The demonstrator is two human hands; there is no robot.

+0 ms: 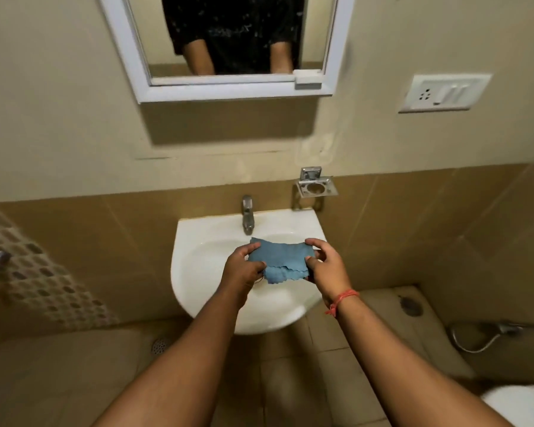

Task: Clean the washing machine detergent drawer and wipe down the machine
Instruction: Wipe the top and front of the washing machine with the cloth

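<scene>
Cloth (278,260) between both hands' fingers (313,243) above sink (198,238).

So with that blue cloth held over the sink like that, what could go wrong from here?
The blue cloth is only pinched at its ends by the left hand and right hand, so it might slip into the basin. If the tap is opened hard, water may splash toward the wall socket.

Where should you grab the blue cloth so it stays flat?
By its two short ends, one from each side, as the left hand and right hand do now. The blue cloth is limp and folded, so pinching both ends holds it stretched over the sink.
</scene>
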